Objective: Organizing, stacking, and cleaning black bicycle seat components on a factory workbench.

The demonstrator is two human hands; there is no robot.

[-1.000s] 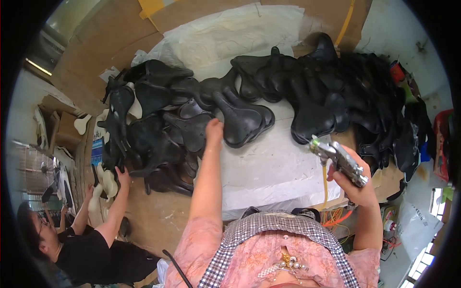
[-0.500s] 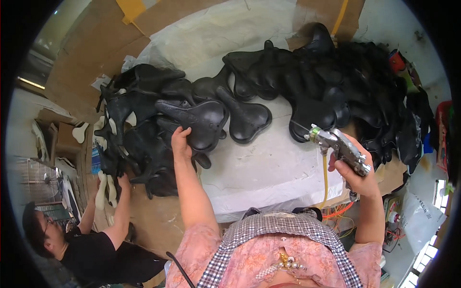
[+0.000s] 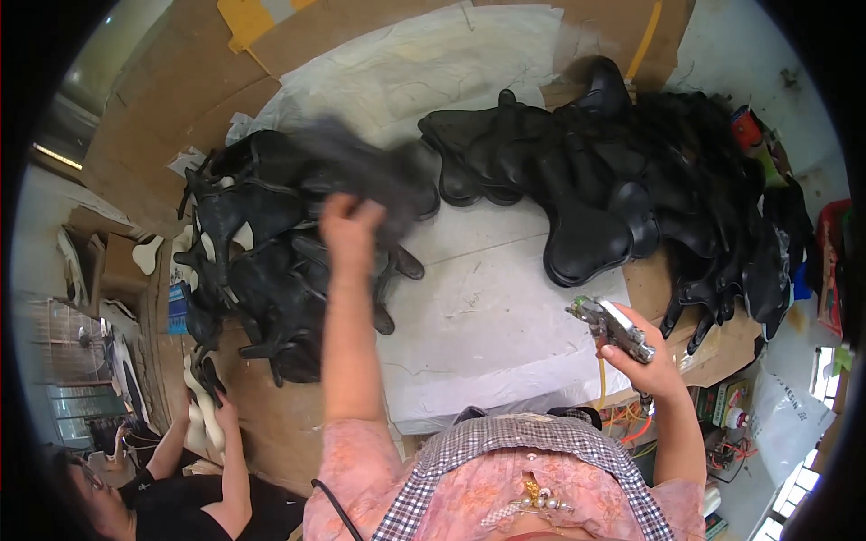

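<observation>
My left hand is closed on a black bicycle saddle, blurred by motion, above the left pile of saddles. Whether one saddle or two are in its grip cannot be told. In my right hand is a metal spray gun with a yellow hose, its nozzle pointing left over the white-covered table. A single black saddle juts from the right-hand heap just beyond the gun.
At the left, a co-worker holds pale and black saddle-shaped pieces. Cardboard lines the back and left. A red container stands at the far right; orange cables hang by the table's front edge.
My left hand has swung up and away with the saddle. A saddle that lay just right of it has gone from its spot. My right hand and the spray gun have come lower and nearer.
</observation>
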